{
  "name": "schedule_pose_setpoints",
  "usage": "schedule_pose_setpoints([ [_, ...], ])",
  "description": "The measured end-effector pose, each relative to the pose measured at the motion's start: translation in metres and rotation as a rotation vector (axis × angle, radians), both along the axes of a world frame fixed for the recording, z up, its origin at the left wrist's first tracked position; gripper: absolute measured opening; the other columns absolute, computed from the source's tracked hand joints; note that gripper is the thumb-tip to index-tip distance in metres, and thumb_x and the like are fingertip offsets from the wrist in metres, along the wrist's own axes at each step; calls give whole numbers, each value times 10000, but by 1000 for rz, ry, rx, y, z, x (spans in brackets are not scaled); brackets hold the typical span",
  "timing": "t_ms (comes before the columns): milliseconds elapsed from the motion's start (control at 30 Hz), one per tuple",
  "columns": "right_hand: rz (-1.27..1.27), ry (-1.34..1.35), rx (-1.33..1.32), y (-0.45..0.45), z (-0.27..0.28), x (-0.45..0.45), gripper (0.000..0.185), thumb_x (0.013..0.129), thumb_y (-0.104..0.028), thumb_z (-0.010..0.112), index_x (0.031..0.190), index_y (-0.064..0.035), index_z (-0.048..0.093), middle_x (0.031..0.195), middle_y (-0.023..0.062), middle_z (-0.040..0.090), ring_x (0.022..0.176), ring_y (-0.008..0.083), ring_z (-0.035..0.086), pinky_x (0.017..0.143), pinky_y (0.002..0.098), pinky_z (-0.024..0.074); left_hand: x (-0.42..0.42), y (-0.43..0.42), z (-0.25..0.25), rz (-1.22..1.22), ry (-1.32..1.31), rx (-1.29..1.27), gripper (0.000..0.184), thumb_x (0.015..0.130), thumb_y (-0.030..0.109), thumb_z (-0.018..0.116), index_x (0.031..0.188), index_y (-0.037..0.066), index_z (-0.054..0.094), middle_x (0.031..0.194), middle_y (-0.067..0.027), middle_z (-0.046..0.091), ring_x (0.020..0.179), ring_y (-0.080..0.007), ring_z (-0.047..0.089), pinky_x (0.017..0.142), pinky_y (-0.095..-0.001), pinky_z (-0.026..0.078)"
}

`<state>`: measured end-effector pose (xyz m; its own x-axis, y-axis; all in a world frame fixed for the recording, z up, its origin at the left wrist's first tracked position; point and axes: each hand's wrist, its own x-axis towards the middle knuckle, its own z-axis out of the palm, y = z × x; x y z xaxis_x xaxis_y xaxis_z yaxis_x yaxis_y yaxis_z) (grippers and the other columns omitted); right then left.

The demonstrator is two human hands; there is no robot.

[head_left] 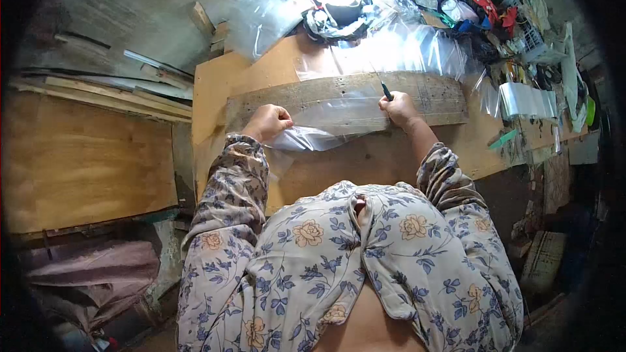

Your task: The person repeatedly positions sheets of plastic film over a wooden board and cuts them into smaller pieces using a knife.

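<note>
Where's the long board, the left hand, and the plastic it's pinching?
Long board (442, 99): head view, bare right part.
Left hand (265, 122): head view, back of the hand.
Pinched plastic (305, 140): head view, crinkled near edge.

1. The tabletop (210, 94) is orange-brown wood.
2. A long, weathered grey-brown wooden plank (443, 99) lies across it.
3. Shiny clear plastic sheets (433, 52) lie behind the plank.
4. Toward the right lie a clear plastic stack (529, 101) and a flat green strip (504, 138).
</note>
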<state>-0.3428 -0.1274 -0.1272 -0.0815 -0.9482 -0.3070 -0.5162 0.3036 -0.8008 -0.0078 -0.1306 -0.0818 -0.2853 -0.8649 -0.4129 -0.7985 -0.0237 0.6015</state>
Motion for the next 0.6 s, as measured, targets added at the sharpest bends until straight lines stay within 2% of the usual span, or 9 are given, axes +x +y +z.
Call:
schedule_pose_setpoints([
  [67,-12,52,22,-3,-8,0,177,708,-197,623,751,-26,620,701,115,614,673,197,585,648,307,444,1,-9,-6,-56,-78,-2,151,720,183,668,791,50,662,762,-113,646,682,-213,610,651,-314,468],
  [133,-18,103,44,-4,-12,0,192,700,-203,623,760,-20,621,713,142,618,685,221,597,654,318,449,-4,-12,2,-73,-86,10,146,720,176,664,790,47,661,765,-115,646,684,-212,611,654,-313,468],
  [200,-14,73,-27,-6,-12,-1,121,699,-145,620,714,-25,610,618,41,580,543,117,512,531,273,412,-5,-17,3,-80,-70,51,138,717,163,653,790,45,660,767,-123,644,691,-211,616,659,-315,469],
  [233,-17,74,-23,-7,-10,-2,121,699,-145,620,714,-25,610,618,41,580,543,117,512,531,273,412,-5,-19,1,-83,-69,54,138,717,163,653,790,45,660,767,-123,644,691,-211,616,659,-315,469],
  [300,46,148,20,-7,-5,-2,183,706,-199,609,779,-32,626,754,158,626,712,277,609,665,351,462,-4,-22,-1,-126,-93,36,145,714,171,652,784,44,660,771,-136,639,696,-227,618,661,-322,471],
  [433,41,360,-22,-8,0,10,161,713,-195,603,788,-54,624,781,166,624,762,314,605,698,375,468,-9,-35,0,-186,-164,-17,138,714,153,654,779,31,648,729,-127,634,664,-204,601,642,-311,460],
  [500,44,382,-51,-6,5,16,162,730,-203,602,819,-68,610,824,176,616,811,340,591,722,407,465,-13,-43,0,-297,-350,-87,155,714,190,653,803,62,655,766,-136,631,722,-254,608,677,-335,461],
  [567,48,444,-63,-3,4,21,217,758,-214,606,924,-80,566,873,179,608,846,347,582,732,423,462,-16,-53,2,-334,-376,-82,157,717,211,649,809,84,661,783,-131,630,759,-274,605,699,-346,460],
  [600,13,472,-129,0,6,23,204,746,-199,612,904,-79,563,845,175,605,816,347,581,717,418,460,-18,-58,3,-345,-408,-58,156,713,213,659,812,92,661,799,-134,626,779,-274,602,698,-354,459],
])
